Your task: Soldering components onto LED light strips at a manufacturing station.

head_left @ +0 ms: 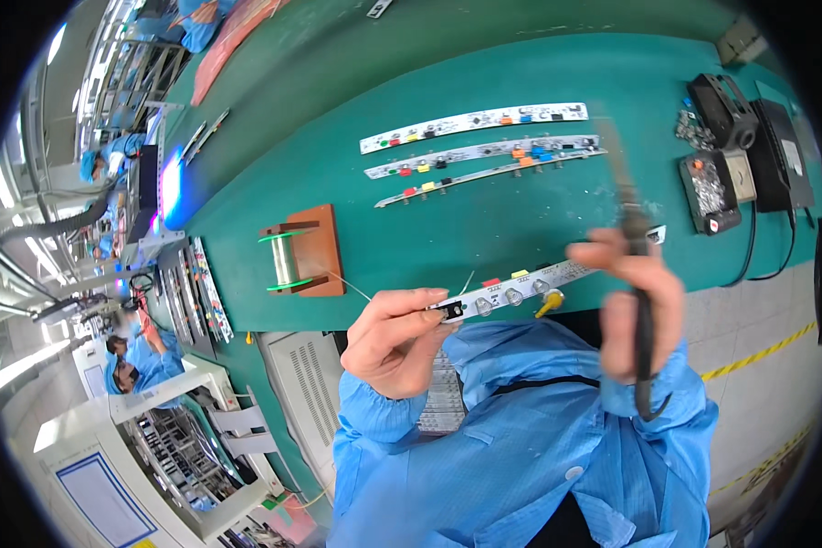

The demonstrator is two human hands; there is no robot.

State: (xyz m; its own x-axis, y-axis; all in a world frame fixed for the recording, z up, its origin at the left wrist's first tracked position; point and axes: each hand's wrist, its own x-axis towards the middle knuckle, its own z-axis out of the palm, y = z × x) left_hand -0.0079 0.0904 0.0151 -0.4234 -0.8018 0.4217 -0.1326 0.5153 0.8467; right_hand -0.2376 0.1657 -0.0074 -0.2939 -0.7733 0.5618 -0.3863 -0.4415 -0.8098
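Note:
Near the table's front edge, my left hand [388, 338] pinches the left end of a long, narrow white circuit board [495, 300]. The board is tilted, its right end higher, and carries round clear parts plus red, yellow and black ones; a yellow piece [550, 303] juts from its lower edge. A soldering iron [644, 342] is gripped in my right hand [635, 288], its shaft pointing away over the table. Motion blurs both hand and iron. Thin solder wire [349, 286] runs from a spool [285, 261] toward my left hand.
Three more strip boards [475, 126] lie across the green table [447, 237]. The spool's brown wooden stand [324, 237] is at left. Far right are a black device [723, 110], a small-parts box [708, 194] and cables [753, 251]. Co-workers [146, 361] sit at left.

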